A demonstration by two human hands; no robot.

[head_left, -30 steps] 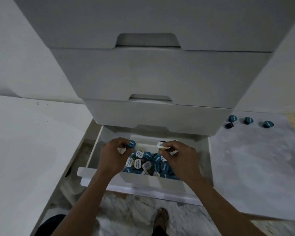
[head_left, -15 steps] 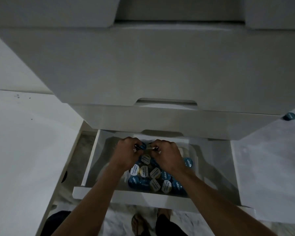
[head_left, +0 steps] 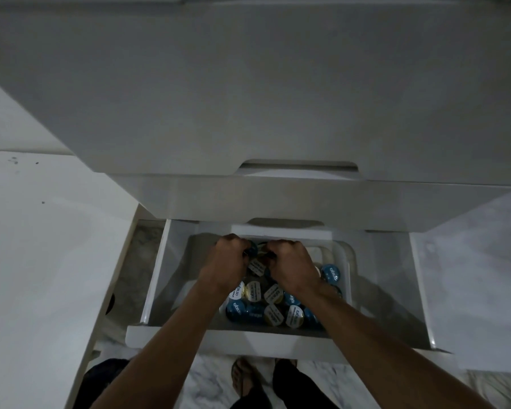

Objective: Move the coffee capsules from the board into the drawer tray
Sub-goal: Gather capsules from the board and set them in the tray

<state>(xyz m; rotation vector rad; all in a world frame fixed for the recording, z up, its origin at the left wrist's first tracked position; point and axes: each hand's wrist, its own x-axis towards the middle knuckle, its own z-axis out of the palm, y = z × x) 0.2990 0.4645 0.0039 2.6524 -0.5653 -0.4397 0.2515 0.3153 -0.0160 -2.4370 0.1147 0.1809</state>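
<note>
Both hands are lowered into the tray [head_left: 346, 255] of the open drawer [head_left: 233, 339], left hand [head_left: 226, 265] and right hand [head_left: 292, 265] each curled, apparently pinching a capsule [head_left: 252, 248] for low release onto the capsules [head_left: 273, 305] heaped there; the board is out of view.

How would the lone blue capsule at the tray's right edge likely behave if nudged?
The blue capsule looks small, so probably light and easy to shift. Its round foil top tilts against the tray wall, so it may tip or roll toward the capsule pile.
</note>
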